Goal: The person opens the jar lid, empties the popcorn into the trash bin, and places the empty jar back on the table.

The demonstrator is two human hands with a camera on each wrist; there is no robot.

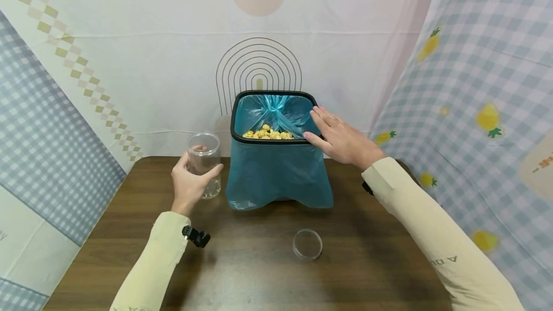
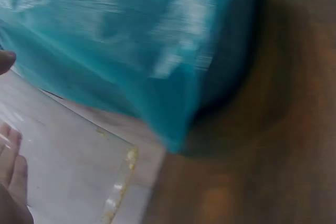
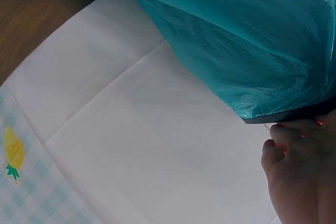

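My left hand (image 1: 186,184) grips a clear plastic jar (image 1: 204,157) just left of a bin lined with a blue bag (image 1: 278,172). The jar's mouth faces up, and small yellowish crumbs cling near its base, which also show in the left wrist view. Inside the bin lies yellow popcorn (image 1: 268,133), heaped by the near wall. With fingers straight, my right hand (image 1: 339,138) touches the right side of the black bin rim (image 1: 272,141); its fingertips meet that rim in the right wrist view too.
A round clear lid (image 1: 307,244) lies on the brown wooden table (image 1: 242,272), in front of the bin. Behind stands a white printed cloth (image 1: 173,61), with blue checked cloth on both sides. The bag hangs loose down the bin's front.
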